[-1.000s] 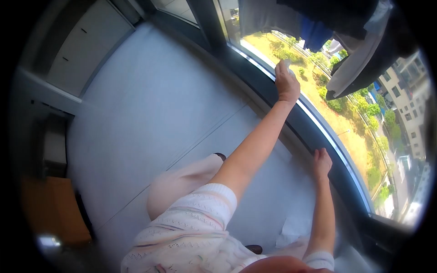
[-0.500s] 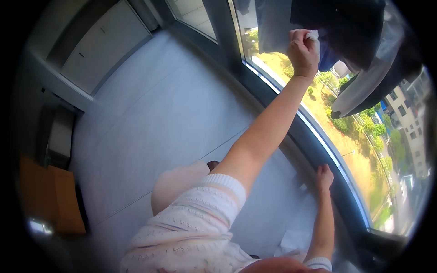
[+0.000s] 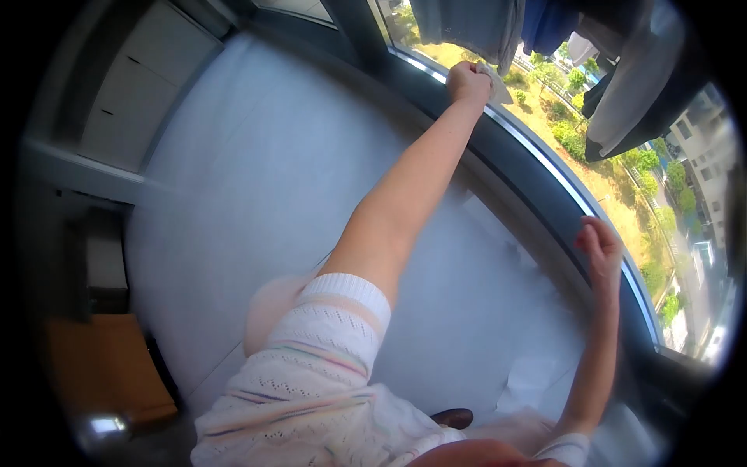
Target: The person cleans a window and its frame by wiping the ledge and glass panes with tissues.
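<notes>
Two bare arms reach toward a tall window [image 3: 615, 194], the left stretched nearly straight, up and across the frame [image 3: 529, 163], the right bent upward at the right side of the view. The left hand [image 3: 469, 84] clenches a pale cloth [image 3: 496, 84], its fingers folded tight and the cloth spilling out beside them, toward the glass. The right hand [image 3: 601, 247] is raised in front of the lower part of the window, fingers loosely curled and thumb close to them; whether anything is pinched there cannot be told, nor whether the hand touches the glass. Dark and grey clothes [image 3: 467, 27] hang near the left hand, cut off by the upper edge. The left palm is turned out of sight, and much of the cloth is hidden in the fist; whether it meets the pane is unclear. Below, a brown shoe [image 3: 453, 418] shows only in part, one leg [image 3: 272, 311] is mostly covered by the left arm and knit top [image 3: 311, 389], and a white sheet [image 3: 525, 381] lies blurred on the floor [image 3: 257, 179]. Dark corners obscure part of a brown box [image 3: 113, 366].
</notes>
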`<state>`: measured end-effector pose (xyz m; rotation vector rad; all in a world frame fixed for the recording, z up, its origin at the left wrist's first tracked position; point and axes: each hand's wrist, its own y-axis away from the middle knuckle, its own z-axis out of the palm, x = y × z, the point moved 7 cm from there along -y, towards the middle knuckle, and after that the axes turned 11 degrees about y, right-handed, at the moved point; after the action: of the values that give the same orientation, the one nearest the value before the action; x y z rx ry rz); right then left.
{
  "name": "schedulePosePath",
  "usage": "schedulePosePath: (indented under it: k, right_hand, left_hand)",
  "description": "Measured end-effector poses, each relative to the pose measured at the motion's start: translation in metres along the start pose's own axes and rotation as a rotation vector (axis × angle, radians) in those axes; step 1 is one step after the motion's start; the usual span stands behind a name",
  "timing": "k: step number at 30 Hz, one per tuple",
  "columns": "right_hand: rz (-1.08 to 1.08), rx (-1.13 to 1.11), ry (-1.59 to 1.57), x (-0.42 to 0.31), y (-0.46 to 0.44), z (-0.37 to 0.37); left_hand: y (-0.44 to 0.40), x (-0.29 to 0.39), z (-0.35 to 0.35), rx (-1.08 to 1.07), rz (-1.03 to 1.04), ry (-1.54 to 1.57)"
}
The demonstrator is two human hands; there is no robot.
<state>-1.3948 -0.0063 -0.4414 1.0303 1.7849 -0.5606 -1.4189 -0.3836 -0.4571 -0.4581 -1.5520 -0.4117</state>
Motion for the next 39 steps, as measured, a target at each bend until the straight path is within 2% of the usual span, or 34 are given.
schedulePosePath:
  k: [1, 2, 4, 6, 7, 8, 10, 12, 15, 16, 18, 19, 22, 23, 25, 26, 27, 28, 30, 31, 32, 33, 34, 35, 36, 39]
  right_hand:
    - [-0.165, 0.077, -0.055, -0.048, 0.013, -0.019]
    - [-0.354, 0.193, 0.096, -0.107, 0.037, -0.042]
    - [-0.546, 0.362, 0.49, -0.172, 0.089, -0.089]
    - [-0.771, 0.359, 0.666, -0.215, 0.125, -0.098]
    - [-0.824, 0.335, 0.713, -0.224, 0.132, -0.096]
    - [-0.849, 0.319, 0.734, -0.228, 0.135, -0.094]
    - [-0.87, 0.301, 0.738, -0.226, 0.135, -0.092]
    - [-0.882, 0.302, 0.726, -0.218, 0.136, -0.096]
    - [-0.921, 0.313, 0.728, -0.21, 0.142, -0.093]
    - [-0.938, 0.337, 0.751, -0.209, 0.152, -0.086]
    - [-0.942, 0.422, 0.787, -0.205, 0.17, -0.07]
    - [-0.95, 0.443, 0.8, -0.209, 0.17, -0.056]
    - [-0.925, 0.48, 0.807, -0.214, 0.151, -0.046]
    - [-0.899, 0.472, 0.785, -0.203, 0.155, -0.07]
    - [-0.86, 0.45, 0.765, -0.208, 0.163, -0.058]
    - [-0.848, 0.45, 0.769, -0.214, 0.166, -0.054]
    - [-0.838, 0.454, 0.775, -0.218, 0.166, -0.052]
    - [-0.828, 0.457, 0.783, -0.223, 0.164, -0.053]
    - [-0.81, 0.453, 0.787, -0.23, 0.161, -0.054]
    - [-0.803, 0.444, 0.788, -0.233, 0.159, -0.053]
    - [-0.797, 0.428, 0.789, -0.237, 0.158, -0.051]
    - [-0.793, 0.409, 0.792, -0.241, 0.157, -0.05]
    - [-0.783, 0.399, 0.785, -0.243, 0.158, -0.052]
    - [-0.786, 0.38, 0.788, -0.247, 0.156, -0.052]
    - [-0.785, 0.363, 0.791, -0.248, 0.154, -0.053]
    - [-0.816, 0.3, 0.798, -0.251, 0.152, -0.062]
  left_hand:
    - [0.002, 0.007, -0.001, -0.018, 0.009, 0.094]
    - [0.0, 0.009, -0.005, -0.037, 0.013, 0.18]
    - [-0.004, 0.007, -0.003, -0.042, 0.102, 0.166]
    - [0.005, 0.012, -0.002, -0.058, 0.073, 0.255]
    - [-0.002, 0.005, 0.002, -0.16, 0.018, 0.166]
    - [0.001, 0.013, -0.003, -0.13, 0.135, 0.107]
    - [0.01, 0.02, -0.005, -0.084, 0.087, 0.031]
    - [0.013, 0.012, 0.008, -0.133, 0.025, 0.183]
    - [0.003, 0.014, 0.018, -0.206, 0.062, 0.072]
    - [0.005, 0.015, 0.013, -0.227, 0.092, -0.063]
    - [0.005, 0.01, -0.01, -0.251, 0.056, -0.119]
    - [-0.009, -0.001, -0.022, -0.223, 0.077, -0.353]
    - [-0.006, 0.014, -0.016, -0.334, -0.01, -0.22]
    - [0.014, 0.031, 0.019, -0.386, 0.078, -0.225]
    - [0.03, 0.058, 0.011, -0.52, 0.146, -0.041]
    - [0.041, 0.092, 0.006, -0.461, 0.241, 0.097]
    - [0.04, 0.121, 0.006, -0.417, 0.374, 0.094]
    - [0.033, 0.151, 0.009, -0.374, 0.608, 0.069]
    - [0.038, 0.221, 0.013, -0.211, 0.9, 0.085]
    - [0.037, 0.246, 0.015, -0.194, 1.05, 0.161]
    - [0.036, 0.267, 0.017, -0.145, 1.126, 0.201]
    - [0.058, 0.295, 0.016, -0.107, 1.297, 0.16]
    - [0.079, 0.31, 0.019, -0.083, 1.28, 0.275]
    - [0.087, 0.315, 0.025, -0.052, 1.235, 0.158]
    - [0.102, 0.311, 0.029, 0.087, 1.537, 0.175]
    - [0.114, 0.264, 0.05, 0.049, 1.673, 0.131]
